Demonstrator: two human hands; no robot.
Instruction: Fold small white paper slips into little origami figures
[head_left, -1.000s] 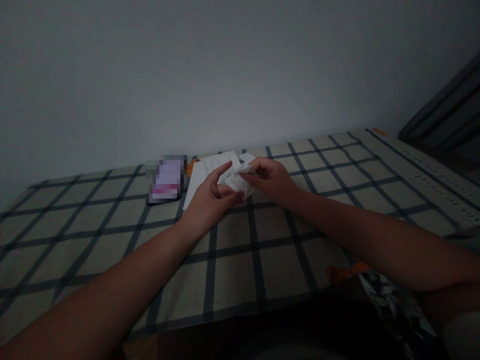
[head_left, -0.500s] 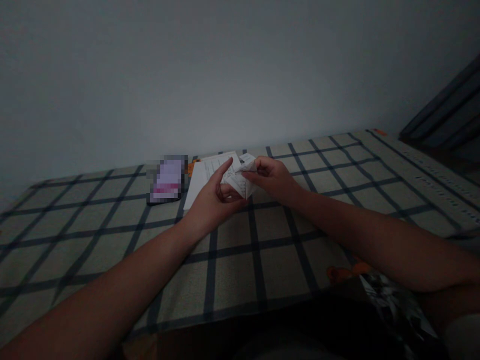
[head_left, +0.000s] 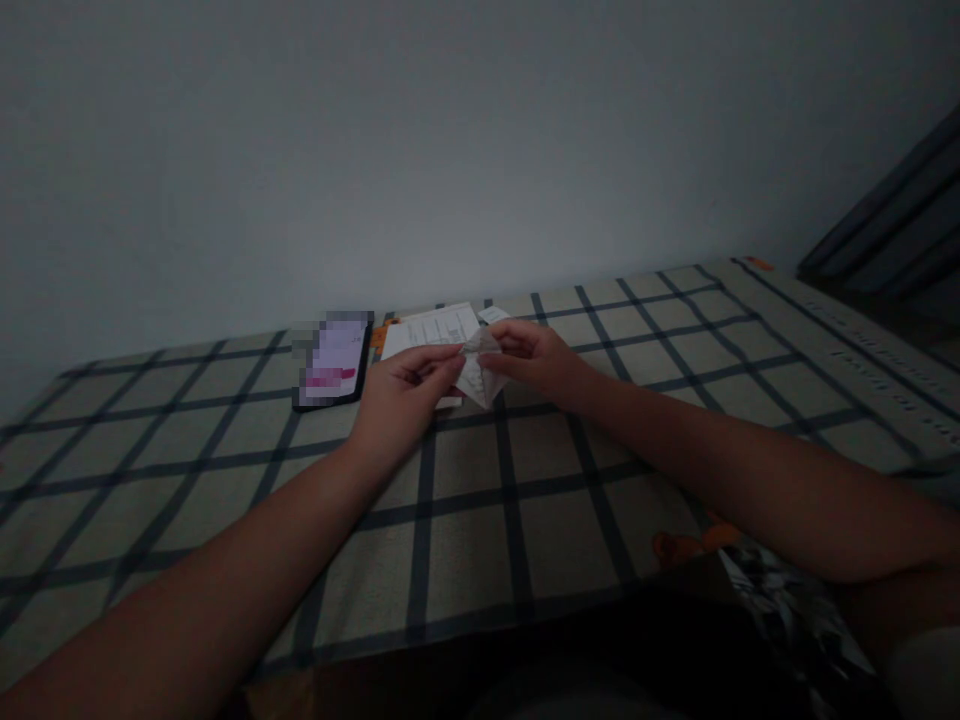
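Between my two hands is a small folded piece of paper (head_left: 480,378), pale with faint print or writing, creased into a pointed shape. My left hand (head_left: 405,392) pinches its left side between thumb and fingers. From the other side, my right hand (head_left: 534,355) grips it near the top with thumb and index finger. Behind and below my left hand lies a white printed sheet or booklet (head_left: 427,330), partly covered by that hand. A small corner of white paper (head_left: 493,315) shows just behind my right fingers.
A dark-edged phone (head_left: 334,360), partly pixelated and with a lit screen, lies left of the papers. Checked cloth (head_left: 465,520) covers the table, which meets a plain wall (head_left: 465,150) at the back. Dark striped fabric (head_left: 892,210) hangs at the far right.
My left hand has gone from a spread grip under the paper to a pinch on its left side. The folded paper has turned, showing a pointed face. My right hand has barely shifted.
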